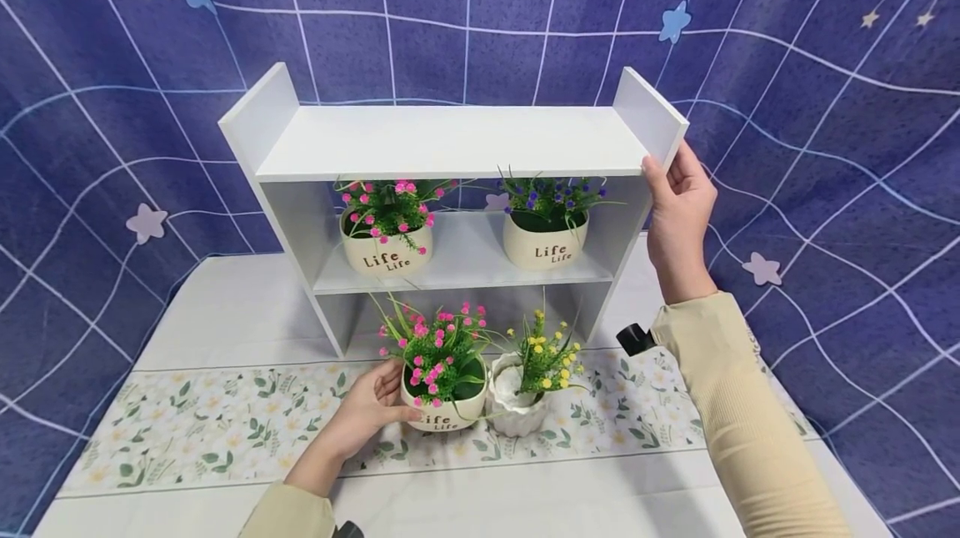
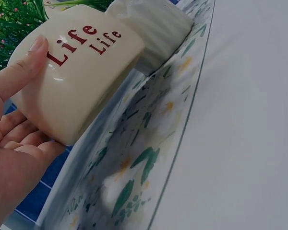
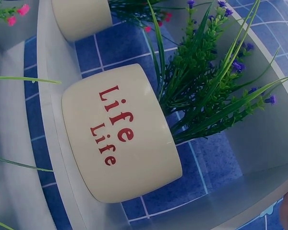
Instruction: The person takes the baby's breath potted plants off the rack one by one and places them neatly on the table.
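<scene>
My left hand (image 1: pixel 377 400) grips a cream flowerpot (image 2: pixel 81 72) of pink flowers (image 1: pixel 438 346), thumb on the lettered front and the other fingers at its side. "Life" is printed on this pot in dark red. Up on the right, my right hand (image 1: pixel 681 208) holds the side panel of a white two-tier shelf (image 1: pixel 450 138), thumb at the front edge and fingers round the outer face. In the right wrist view only a fingertip shows at the lower right corner. Touching or close beside the gripped pot is a white fluted pot (image 1: pixel 517 413) with yellow flowers (image 1: pixel 551 354).
On the shelf's middle board stand a cream pot with pink flowers (image 1: pixel 386 253) at left and another with purple flowers (image 1: pixel 546 242) at right. A floral runner (image 1: pixel 225 413) crosses the white table (image 1: pixel 480 505). Behind hangs a blue gridded curtain (image 1: pixel 465 37).
</scene>
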Demonstrator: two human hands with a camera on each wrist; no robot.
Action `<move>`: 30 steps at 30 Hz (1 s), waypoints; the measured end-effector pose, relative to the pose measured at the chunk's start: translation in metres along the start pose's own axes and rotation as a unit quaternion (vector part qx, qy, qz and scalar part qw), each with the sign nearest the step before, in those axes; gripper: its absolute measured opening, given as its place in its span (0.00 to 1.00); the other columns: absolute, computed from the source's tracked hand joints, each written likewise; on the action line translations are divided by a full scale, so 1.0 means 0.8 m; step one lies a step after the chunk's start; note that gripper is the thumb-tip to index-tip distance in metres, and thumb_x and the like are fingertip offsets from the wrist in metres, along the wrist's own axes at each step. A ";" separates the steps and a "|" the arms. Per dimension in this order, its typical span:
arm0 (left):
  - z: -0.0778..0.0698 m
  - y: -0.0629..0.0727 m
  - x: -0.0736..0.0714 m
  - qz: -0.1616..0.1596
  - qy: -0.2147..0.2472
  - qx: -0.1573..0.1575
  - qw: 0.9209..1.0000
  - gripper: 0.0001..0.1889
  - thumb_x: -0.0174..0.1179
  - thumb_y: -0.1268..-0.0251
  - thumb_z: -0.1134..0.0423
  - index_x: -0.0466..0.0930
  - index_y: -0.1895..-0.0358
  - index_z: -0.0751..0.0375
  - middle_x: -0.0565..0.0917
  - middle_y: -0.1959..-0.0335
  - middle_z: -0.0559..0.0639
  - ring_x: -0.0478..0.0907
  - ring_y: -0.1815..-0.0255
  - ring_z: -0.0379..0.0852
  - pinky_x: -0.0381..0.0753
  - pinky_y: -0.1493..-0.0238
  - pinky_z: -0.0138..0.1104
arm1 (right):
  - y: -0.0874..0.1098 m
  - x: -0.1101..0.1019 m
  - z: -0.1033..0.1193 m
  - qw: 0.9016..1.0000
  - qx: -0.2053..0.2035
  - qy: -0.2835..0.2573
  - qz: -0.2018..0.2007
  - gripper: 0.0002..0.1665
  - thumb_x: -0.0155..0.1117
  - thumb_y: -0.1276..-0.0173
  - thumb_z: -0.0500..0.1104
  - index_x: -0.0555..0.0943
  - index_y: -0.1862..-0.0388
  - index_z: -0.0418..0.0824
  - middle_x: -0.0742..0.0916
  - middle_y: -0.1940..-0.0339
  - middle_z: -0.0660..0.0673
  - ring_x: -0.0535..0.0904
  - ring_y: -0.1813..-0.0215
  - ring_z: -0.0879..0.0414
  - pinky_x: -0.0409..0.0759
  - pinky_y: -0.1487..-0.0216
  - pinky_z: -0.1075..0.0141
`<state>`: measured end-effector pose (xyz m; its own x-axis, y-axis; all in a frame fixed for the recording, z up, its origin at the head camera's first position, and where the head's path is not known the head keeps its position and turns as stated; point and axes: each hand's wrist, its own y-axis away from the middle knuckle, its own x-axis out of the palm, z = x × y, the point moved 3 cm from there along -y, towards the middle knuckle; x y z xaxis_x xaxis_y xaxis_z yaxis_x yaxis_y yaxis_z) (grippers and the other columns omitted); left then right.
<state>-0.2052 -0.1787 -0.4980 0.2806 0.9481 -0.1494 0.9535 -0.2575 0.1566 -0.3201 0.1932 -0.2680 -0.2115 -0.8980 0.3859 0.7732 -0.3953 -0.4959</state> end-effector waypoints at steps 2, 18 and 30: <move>0.002 0.000 0.000 0.003 0.001 0.000 1.000 0.53 0.72 0.49 0.68 0.44 0.26 0.78 0.50 0.25 0.72 0.50 0.24 0.65 0.57 0.26 0.48 | 0.000 0.000 0.000 1.000 -0.002 0.000 0.001 0.25 0.61 0.35 0.29 0.77 0.37 0.35 0.83 0.42 0.36 0.81 0.45 0.55 0.80 0.46 0.71; 0.016 -0.003 0.000 0.019 0.022 -0.002 1.000 0.54 0.72 0.50 0.69 0.41 0.27 0.80 0.48 0.24 0.73 0.47 0.23 0.65 0.55 0.26 0.46 | -0.001 0.000 0.001 1.000 -0.012 0.006 -0.005 0.25 0.59 0.35 0.28 0.77 0.38 0.35 0.83 0.42 0.35 0.82 0.46 0.55 0.80 0.47 0.71; 0.030 -0.002 0.003 0.014 0.055 -0.018 0.998 0.53 0.68 0.53 0.76 0.40 0.27 0.80 0.46 0.24 0.73 0.45 0.23 0.65 0.53 0.26 0.46 | 0.001 0.001 0.001 1.000 -0.002 -0.003 0.000 0.25 0.61 0.35 0.29 0.77 0.38 0.35 0.84 0.43 0.37 0.82 0.45 0.55 0.80 0.47 0.71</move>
<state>-0.2033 -0.1806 -0.5220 0.2916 0.9558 -0.0373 0.9403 -0.2792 0.1946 -0.3195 0.1923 -0.2677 -0.2082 -0.8971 0.3898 0.7709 -0.3958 -0.4990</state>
